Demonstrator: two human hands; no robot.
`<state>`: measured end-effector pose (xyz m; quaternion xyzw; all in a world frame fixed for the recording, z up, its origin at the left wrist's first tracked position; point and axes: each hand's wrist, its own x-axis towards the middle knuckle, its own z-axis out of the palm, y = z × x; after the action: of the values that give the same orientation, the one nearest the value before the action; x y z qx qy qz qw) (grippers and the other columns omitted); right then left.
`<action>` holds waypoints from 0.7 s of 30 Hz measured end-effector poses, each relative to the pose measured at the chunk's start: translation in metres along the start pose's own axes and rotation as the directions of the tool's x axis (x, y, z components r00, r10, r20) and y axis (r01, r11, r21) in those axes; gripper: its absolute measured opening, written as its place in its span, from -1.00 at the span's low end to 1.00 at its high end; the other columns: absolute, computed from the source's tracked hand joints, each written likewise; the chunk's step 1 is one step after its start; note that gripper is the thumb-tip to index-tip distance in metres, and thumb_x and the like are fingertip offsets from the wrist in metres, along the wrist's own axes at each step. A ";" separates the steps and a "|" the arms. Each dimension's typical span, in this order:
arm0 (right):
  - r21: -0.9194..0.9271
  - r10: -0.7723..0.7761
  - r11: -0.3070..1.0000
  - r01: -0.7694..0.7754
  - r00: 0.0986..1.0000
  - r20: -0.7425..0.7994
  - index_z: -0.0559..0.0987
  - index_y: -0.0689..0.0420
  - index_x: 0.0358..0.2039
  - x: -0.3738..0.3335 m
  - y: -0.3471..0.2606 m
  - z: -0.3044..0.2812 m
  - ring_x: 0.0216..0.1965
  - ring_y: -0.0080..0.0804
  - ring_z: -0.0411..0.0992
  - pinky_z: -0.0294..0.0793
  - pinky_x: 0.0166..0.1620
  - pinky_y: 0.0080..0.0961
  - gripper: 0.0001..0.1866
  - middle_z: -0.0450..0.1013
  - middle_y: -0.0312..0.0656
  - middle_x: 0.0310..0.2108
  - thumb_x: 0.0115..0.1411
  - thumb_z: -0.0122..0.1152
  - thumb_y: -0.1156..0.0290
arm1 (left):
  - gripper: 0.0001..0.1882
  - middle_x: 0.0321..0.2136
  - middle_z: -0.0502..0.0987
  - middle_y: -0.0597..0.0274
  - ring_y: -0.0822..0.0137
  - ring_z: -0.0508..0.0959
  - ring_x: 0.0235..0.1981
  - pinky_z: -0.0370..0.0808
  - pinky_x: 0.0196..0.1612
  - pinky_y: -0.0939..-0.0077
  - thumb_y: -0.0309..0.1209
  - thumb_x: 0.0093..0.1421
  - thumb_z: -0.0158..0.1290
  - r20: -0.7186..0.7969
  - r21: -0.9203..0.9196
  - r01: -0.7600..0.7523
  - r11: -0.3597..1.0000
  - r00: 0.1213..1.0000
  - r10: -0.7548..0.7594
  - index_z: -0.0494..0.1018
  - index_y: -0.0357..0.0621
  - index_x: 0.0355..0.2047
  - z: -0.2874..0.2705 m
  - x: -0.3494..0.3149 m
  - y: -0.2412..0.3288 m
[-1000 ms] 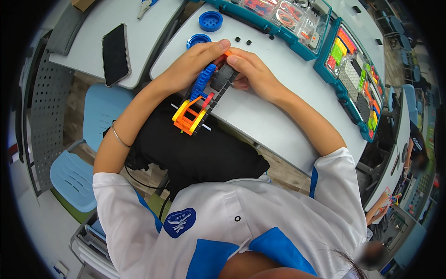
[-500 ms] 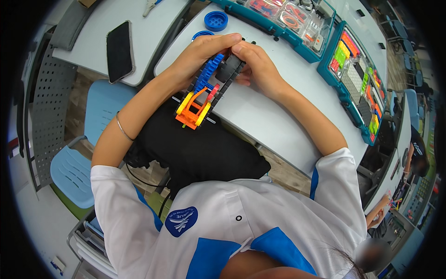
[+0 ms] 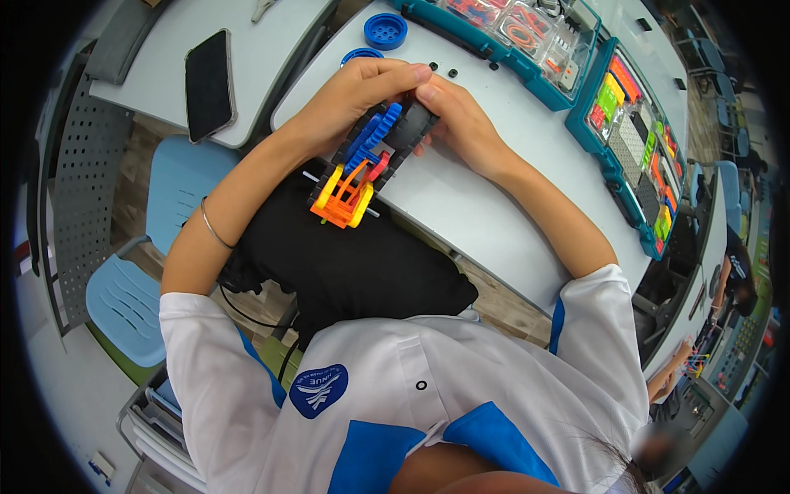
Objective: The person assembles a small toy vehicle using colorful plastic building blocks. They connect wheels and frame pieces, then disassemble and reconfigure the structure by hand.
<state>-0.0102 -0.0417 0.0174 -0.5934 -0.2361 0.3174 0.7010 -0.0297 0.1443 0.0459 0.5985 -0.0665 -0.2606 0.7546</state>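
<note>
Between my hands, over the table's near edge, is a toy model (image 3: 347, 191) built from plastic construction pieces. It has black beams, blue gears (image 3: 374, 136), an orange frame, yellow pieces and a dark cylindrical part, probably a motor. My left hand (image 3: 358, 92) is closed round the model's far left end. My right hand (image 3: 461, 123) grips its far right corner, with both thumbs meeting at the top. The fingers beneath the model are mostly hidden. Two blue wheel hubs (image 3: 385, 31) lie just beyond my left hand, one partly covered. Small black connectors (image 3: 453, 73) rest near my fingertips.
A teal case (image 3: 527, 78) of sorted parts stands at the far side of the white table (image 3: 494, 222). Its second tray (image 3: 609, 156) holds colourful pieces on the right. A phone (image 3: 209, 86) lies on the left table. Blue chairs (image 3: 123, 309) stand at left; another person's hand (image 3: 679, 358) shows far right.
The model has turned slightly in my hands, showing more of the blue gears. My right hand has shifted slightly right and down, uncovering the small black connectors. Both hands still hold the model.
</note>
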 end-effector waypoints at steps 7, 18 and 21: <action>0.025 0.062 0.998 -0.059 0.993 -0.101 0.44 0.14 -0.21 -0.003 -0.001 0.006 -0.52 -0.50 0.41 0.39 -0.41 -0.57 -0.57 0.40 -0.25 -0.46 0.45 -0.22 0.03 | -0.69 -0.55 0.27 0.51 0.69 0.26 -0.52 0.27 -0.42 0.76 -0.13 0.35 0.04 -0.088 0.080 -0.158 0.984 0.982 0.165 0.41 -0.04 -0.45 -0.005 -0.002 -0.008; 0.139 0.074 0.989 -0.048 0.979 -0.188 0.43 0.14 -0.22 -0.004 0.001 0.000 -0.47 -0.48 0.47 0.43 -0.34 -0.57 -0.65 0.45 -0.22 -0.40 0.42 -0.02 0.07 | -0.55 -0.31 0.49 0.30 0.56 0.50 -0.28 0.44 -0.18 0.66 -0.02 0.31 0.08 -0.107 0.329 -0.216 0.919 0.959 0.264 0.43 -0.21 -0.11 -0.012 -0.006 -0.016; 0.164 0.046 0.986 -0.014 0.981 -0.188 0.45 0.17 -0.18 -0.004 0.002 0.000 -0.44 -0.49 0.48 0.47 -0.31 -0.57 -0.65 0.46 -0.22 -0.37 0.40 0.05 0.09 | -0.56 -0.25 0.50 0.25 0.53 0.51 -0.19 0.44 -0.10 0.64 -0.07 0.31 0.08 -0.105 0.352 -0.185 0.918 0.966 0.235 0.41 -0.19 -0.05 -0.011 -0.011 -0.014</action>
<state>-0.0133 -0.0446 0.0161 -0.5658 -0.1321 0.2876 0.7614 -0.0387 0.1565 0.0325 0.7261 -0.1191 -0.1182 0.6668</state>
